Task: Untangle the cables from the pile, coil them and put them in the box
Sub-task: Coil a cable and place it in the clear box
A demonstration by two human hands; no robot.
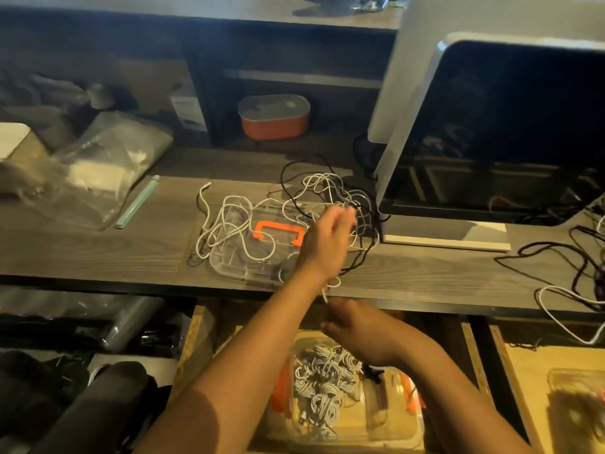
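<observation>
A tangle of white and black cables (327, 191) lies on the wooden desk (98, 257), partly over a clear lid with an orange handle (278, 231). My left hand (327, 234) reaches into the pile, motion-blurred, its fingers stretched out among the strands. Just under the desk's front edge, my right hand (350, 326) pinches a white cable (331, 285) that runs up under my left wrist to the pile. Below, in an open drawer, a clear box (406, 430) with orange latches holds several coiled white cables (324, 378).
A monitor (507, 126) stands at the right, close beside the pile. More black and white cables (556, 257) lie at the far right. Plastic bags (98, 165) and a green stick (137, 201) sit at the left. An orange container (275, 122) stands on the back shelf. A second clear box (576, 401) sits lower right.
</observation>
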